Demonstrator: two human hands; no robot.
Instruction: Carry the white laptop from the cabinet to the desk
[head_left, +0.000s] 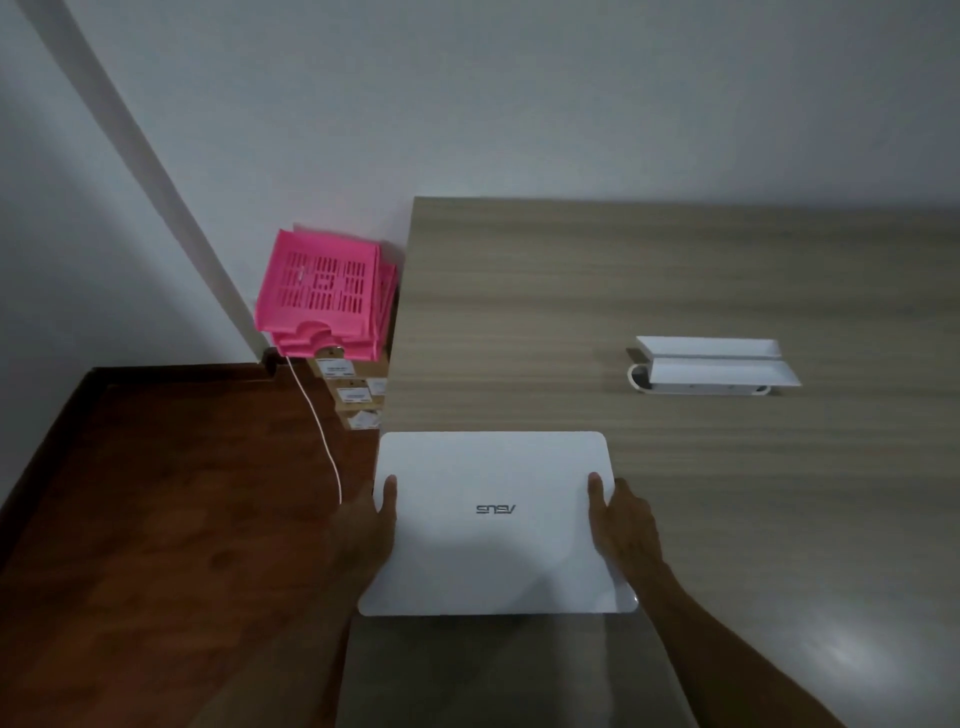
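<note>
The closed white laptop (493, 545), logo facing up, is held level over the left front part of the light wood desk (675, 291). My left hand (366, 530) grips its left edge, thumb on the lid. Gripping the right edge the same way is my right hand (626, 525). The laptop's left edge overhangs the gap beside the dark brown cabinet top (156, 519). Whether the laptop touches the desk I cannot tell.
A white cable box with an open lid (714, 366) sits on the desk to the right. Pink plastic trays (324, 291) stack on cardboard boxes (353, 389) in the gap between cabinet and desk. A white cord (319, 431) hangs there. Walls stand behind.
</note>
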